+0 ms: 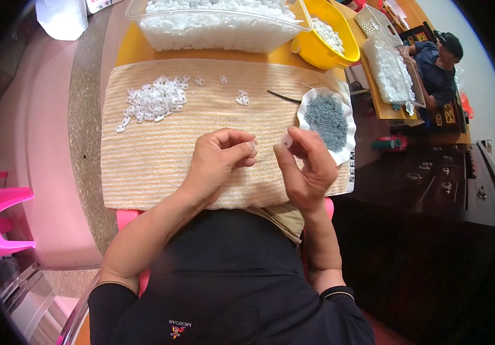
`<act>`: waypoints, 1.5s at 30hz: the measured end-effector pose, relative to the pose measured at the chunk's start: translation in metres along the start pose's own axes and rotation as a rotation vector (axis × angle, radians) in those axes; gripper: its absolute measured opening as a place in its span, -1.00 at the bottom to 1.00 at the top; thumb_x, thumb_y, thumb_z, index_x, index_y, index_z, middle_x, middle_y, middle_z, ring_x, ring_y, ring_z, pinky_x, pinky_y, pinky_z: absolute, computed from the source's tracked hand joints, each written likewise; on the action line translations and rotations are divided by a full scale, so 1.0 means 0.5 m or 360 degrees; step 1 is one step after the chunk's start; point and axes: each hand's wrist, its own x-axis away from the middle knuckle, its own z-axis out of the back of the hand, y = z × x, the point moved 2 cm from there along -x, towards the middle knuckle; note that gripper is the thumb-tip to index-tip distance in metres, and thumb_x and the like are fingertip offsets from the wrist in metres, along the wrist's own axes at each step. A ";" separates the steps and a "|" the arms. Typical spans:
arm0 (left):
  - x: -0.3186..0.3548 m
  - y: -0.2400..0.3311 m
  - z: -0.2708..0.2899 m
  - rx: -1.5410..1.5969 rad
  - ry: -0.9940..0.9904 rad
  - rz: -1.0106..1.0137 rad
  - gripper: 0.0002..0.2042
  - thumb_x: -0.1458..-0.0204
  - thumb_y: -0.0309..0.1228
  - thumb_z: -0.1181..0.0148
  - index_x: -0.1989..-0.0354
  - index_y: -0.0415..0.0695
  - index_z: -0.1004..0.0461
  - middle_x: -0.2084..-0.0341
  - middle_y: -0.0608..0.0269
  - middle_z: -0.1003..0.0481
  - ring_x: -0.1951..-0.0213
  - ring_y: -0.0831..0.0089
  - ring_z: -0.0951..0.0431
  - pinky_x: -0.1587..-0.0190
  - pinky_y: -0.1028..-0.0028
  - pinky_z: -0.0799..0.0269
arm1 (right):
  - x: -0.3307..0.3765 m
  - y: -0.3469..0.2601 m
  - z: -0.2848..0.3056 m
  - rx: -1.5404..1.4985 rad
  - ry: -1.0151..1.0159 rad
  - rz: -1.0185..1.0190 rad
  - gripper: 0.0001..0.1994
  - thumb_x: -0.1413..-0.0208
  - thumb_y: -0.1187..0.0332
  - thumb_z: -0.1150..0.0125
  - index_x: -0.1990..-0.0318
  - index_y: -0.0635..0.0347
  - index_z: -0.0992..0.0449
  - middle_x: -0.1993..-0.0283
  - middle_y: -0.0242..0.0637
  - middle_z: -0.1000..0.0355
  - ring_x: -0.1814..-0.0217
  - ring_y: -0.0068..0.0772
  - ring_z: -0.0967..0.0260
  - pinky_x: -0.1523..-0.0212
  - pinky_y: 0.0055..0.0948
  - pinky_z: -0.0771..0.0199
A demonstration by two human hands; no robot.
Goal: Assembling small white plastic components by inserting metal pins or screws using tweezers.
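My left hand is closed in a pinch over the middle of the striped towel. What its fingertips hold, if anything, is too small to make out. To its right, my right hand grips a small white plastic piece between thumb and fingers. A gap separates the two hands. Similar white pieces with holes lie in a loose pile at the far left of the towel, with a few strays toward the middle. Behind my right hand, a white scalloped dish holds many tiny grey-blue parts.
A clear bin full of white pieces stands at the back, beside a yellow basin. One thin black stick lies near the dish. At the right, another person sits by a second bin. Pink stools stand left.
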 end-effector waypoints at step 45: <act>-0.006 0.038 0.011 -0.1506 0.0096 -0.0993 -0.90 0.06 -0.52 -0.20 0.37 -0.27 -0.55 0.47 0.08 -0.54 0.38 0.20 -0.57 0.28 0.37 -0.48 | 0.016 0.090 0.023 -0.0132 -0.0410 -0.0545 -0.84 -0.04 0.51 -0.29 0.20 0.28 -0.56 0.40 -0.41 -0.45 0.46 -0.70 -0.31 0.44 -0.67 -0.29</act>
